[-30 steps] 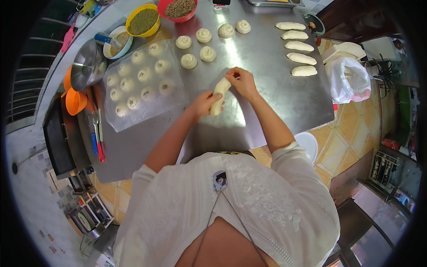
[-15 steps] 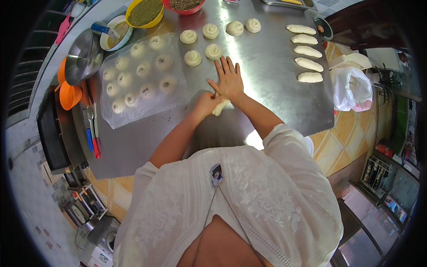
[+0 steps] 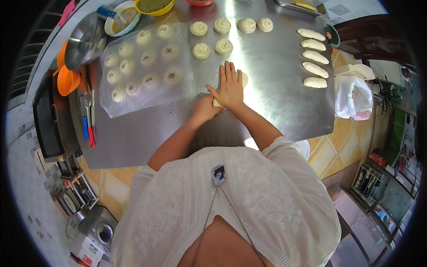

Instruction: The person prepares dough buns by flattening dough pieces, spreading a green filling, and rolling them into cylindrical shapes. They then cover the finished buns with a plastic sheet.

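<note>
A piece of dough [image 3: 244, 80] lies on the metal table, mostly hidden under my right hand [image 3: 231, 89]. That hand is flat with its fingers stretched forward, its palm pressing the dough down. My left hand [image 3: 206, 109] is curled closed at the near end of the same dough, touching the right wrist. Just beyond my fingertips sit several coiled dough rounds [image 3: 223, 46] in two loose rows. Off to the right, several elongated dough pieces [image 3: 315, 56] lie in a column.
Left of my hands, a clear plastic sheet [image 3: 178, 95] covers several filled rounds. Tongs [image 3: 91, 115] lie by the left edge. A steel bowl [image 3: 84, 40], an orange bowl [image 3: 69, 81], a brush bowl [image 3: 122, 27] and a yellow bowl [image 3: 156, 10] with green filling stand far left. A white bag [image 3: 353, 100] hangs right.
My right palm has moved onto the dough, which now shows flattened out to the right of its fingers. The left hand stays at the near end. The whole view has shifted slightly.
</note>
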Available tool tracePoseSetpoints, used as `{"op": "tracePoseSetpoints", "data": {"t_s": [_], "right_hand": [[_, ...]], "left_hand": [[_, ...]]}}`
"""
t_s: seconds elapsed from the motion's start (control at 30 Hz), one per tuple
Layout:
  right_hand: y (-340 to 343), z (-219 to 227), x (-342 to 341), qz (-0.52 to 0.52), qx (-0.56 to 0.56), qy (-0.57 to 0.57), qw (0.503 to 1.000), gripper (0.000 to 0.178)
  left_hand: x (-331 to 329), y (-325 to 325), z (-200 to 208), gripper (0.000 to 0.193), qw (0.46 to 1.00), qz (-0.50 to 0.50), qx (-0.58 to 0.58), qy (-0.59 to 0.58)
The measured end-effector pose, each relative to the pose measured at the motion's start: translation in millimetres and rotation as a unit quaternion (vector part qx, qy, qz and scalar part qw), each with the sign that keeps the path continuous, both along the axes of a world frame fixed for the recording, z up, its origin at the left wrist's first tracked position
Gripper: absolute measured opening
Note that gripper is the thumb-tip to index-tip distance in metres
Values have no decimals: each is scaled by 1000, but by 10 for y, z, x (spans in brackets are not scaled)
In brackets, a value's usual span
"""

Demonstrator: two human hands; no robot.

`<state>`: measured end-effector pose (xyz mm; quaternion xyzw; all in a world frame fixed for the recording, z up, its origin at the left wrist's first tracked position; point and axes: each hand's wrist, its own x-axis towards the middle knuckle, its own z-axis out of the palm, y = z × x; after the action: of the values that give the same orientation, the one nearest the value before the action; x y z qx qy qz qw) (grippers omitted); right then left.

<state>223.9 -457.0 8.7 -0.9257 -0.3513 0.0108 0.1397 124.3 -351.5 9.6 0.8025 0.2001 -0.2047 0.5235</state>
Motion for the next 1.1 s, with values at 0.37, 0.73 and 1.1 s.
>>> {"op": "tracePoseSetpoints", "data": {"t_s": [0.37, 0.73, 1.1], "right_hand": [[1172, 1097, 959, 124, 283, 100, 946, 72], [4169, 796, 1393, 362, -226, -46, 903, 72], [4391, 837, 1697, 133, 161, 616, 760, 59]], "left_hand": [[-70, -52, -92, 32, 992, 44, 98, -60], [-108, 235, 121, 31, 984, 78, -160, 4], [-168, 180, 46, 30, 986, 90, -135, -33]]}}
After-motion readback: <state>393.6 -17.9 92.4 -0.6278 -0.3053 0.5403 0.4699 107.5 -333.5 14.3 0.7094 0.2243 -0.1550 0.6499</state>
